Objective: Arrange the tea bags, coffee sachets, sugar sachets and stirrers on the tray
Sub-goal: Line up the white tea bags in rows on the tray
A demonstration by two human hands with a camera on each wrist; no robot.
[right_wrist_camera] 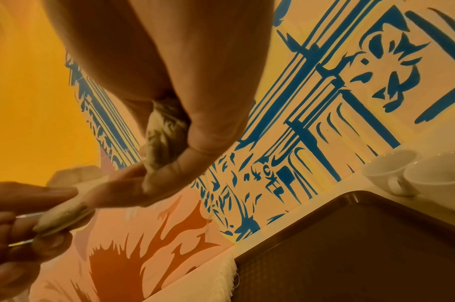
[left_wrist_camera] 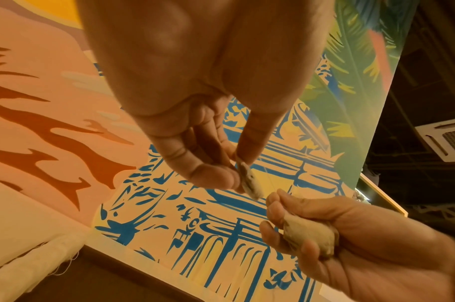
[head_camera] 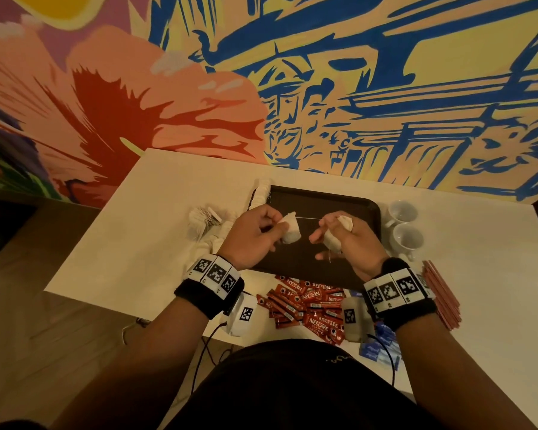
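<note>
Loose tea bags (head_camera: 204,223): pale heap on the table, left of the tray. Soft, light, easily crushed; judged best lifted by the body or the paper tag, not dragged by the thread.

Left hand (head_camera: 251,235): grip narrow, thumb and fingers pinching one tea bag (head_camera: 291,229) above the tray. The left wrist view shows that bag edge-on, thin between fingertip and thumb.

Thread (head_camera: 308,218): a fine line taut between the two held bags, likely tangled; a hard pull could tear the paper.

Right hand (head_camera: 345,237): grip curled round a second tea bag (head_camera: 345,222), bunched in the palm. The right wrist view shows it crumpled under the thumb, detail the head view lacks.

Tray (head_camera: 364,209): dark, rimmed; nothing visible on its bare part.

Coffee sachets (head_camera: 308,302): red, slick, scattered on the near table; seen in the head view only.

Cups (head_camera: 404,226): two, white, just right of the tray.

Stirrers (head_camera: 441,293): reddish bundle, far right, thin and stiff.
</note>
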